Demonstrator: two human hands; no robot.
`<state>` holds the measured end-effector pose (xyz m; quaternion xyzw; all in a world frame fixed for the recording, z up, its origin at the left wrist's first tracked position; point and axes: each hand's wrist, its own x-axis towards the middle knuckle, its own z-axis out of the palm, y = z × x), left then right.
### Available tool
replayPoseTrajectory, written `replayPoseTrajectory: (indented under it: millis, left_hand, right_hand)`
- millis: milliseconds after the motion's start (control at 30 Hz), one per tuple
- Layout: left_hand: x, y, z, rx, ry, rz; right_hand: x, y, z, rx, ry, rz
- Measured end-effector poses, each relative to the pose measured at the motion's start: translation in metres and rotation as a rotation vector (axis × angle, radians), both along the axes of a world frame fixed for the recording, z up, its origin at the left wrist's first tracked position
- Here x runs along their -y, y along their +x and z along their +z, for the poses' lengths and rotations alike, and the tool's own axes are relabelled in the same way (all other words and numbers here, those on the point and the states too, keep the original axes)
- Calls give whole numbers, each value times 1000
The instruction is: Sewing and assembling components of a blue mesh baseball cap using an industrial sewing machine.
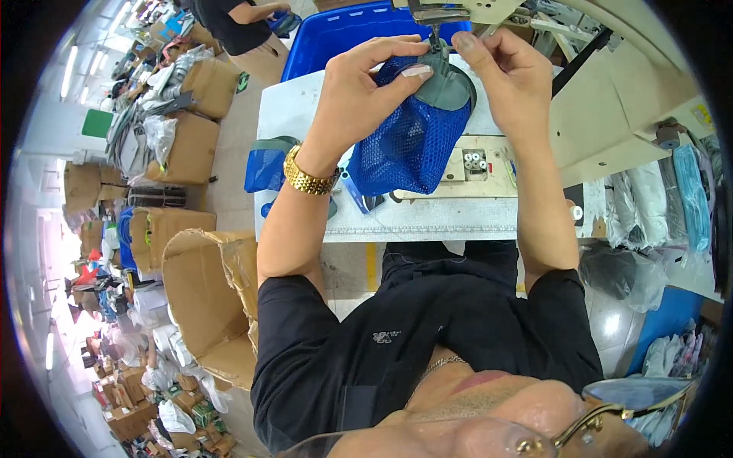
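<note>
A blue mesh bag point(412, 149) with a grey-green fabric panel point(449, 93) hangs over the white sewing table. My left hand point(370, 84) pinches the bag's grey-green edge between thumb and fingers, close beneath the needle area of the sewing machine point(441, 14). To the right of the needle is my right hand point(521, 84), its thumb and fingers closed together beside the panel. Whatever those fingertips hold is too small to make out. The bag's far edge is partly hidden by my left fingers and the machine's foot.
A blue bin point(328, 38) stands behind the table point(294, 111). Another blue mesh piece point(266, 169) lies at the table's left edge. Several bobbins point(475, 162) sit on the machine bed. An open cardboard box point(202, 301) is at my left; another person point(229, 23) stands far left.
</note>
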<state>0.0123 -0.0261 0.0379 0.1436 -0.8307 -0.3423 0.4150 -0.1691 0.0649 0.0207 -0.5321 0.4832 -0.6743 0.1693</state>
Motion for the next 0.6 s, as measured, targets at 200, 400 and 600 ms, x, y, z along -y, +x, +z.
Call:
replayPoseTrajectory:
  millis: [200,400,600]
  left_hand:
    - [-6,-3,1,-3,-122,73]
    - [-11,-2,-1,27,-226,143]
    - [-21,0,10,132,-408,193]
  right_hand:
    - [5,2,-35,28,-105,-61]
    - [-2,10,-32,48,-9,-42]
    - [-6,10,-33,41,-36,-3]
